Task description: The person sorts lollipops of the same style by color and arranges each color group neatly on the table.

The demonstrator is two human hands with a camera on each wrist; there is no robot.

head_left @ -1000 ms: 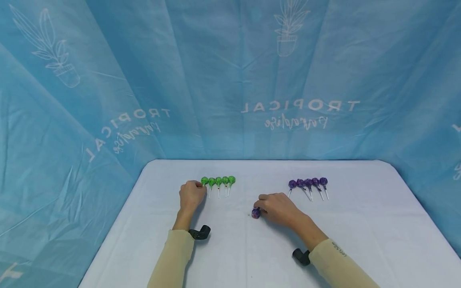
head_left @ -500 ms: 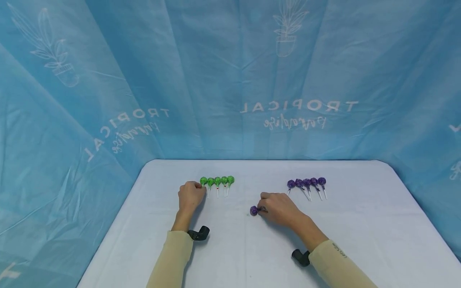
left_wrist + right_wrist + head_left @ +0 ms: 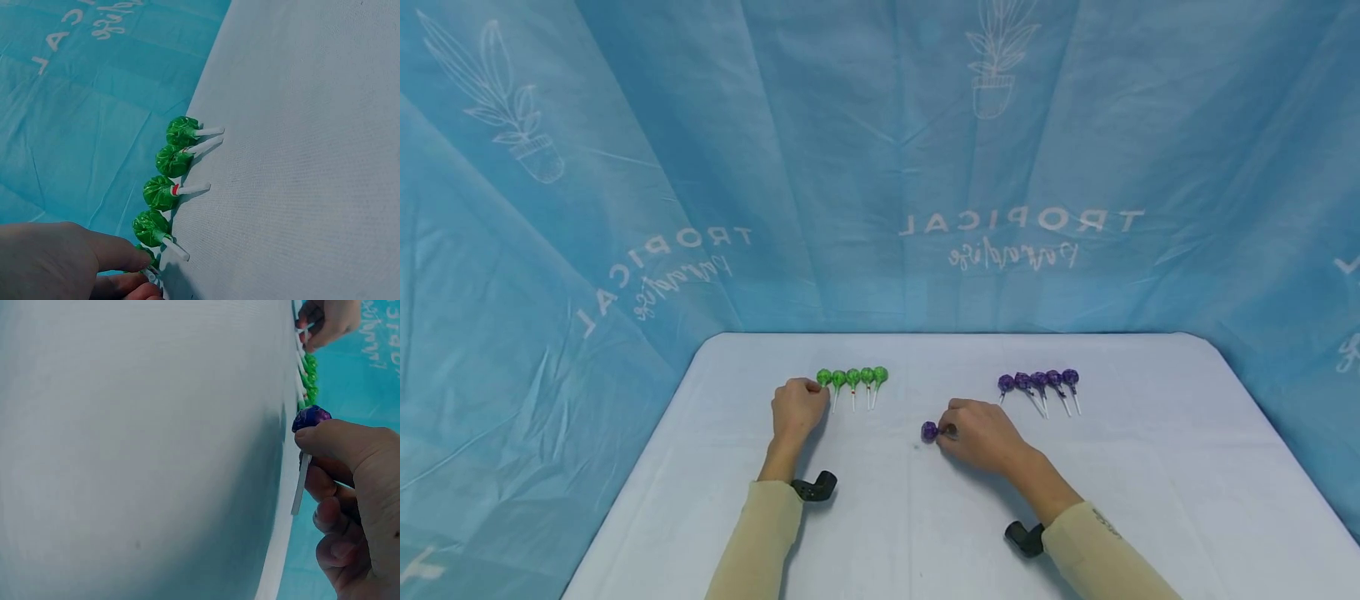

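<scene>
Between thumb and fingers, my right hand [image 3: 979, 433] pinches a purple-wrapped lollipop [image 3: 929, 432] near the middle of the table. In the right wrist view its white stick [image 3: 300, 487] points down below the thumb, and the purple candy [image 3: 310, 417] shows above it. My left hand [image 3: 797, 410] pinches the stick of the leftmost green lollipop [image 3: 823, 377], mostly hidden by the fingers in the left wrist view. Several more green lollipops [image 3: 853, 377] lie beside it in a row, sticks toward me. A bunch of purple lollipops [image 3: 1039, 380] lies at the back right.
The table [image 3: 850, 533] wears a white cloth, and a blue printed curtain [image 3: 820, 167] hangs behind and around it. Black wrist cameras sit on both wrists, the left camera [image 3: 815, 486] and the right camera [image 3: 1025, 539].
The purple lollipop in my right hand has turned, its candy end shifting slightly away from me. My left hand stays at the green row.
</scene>
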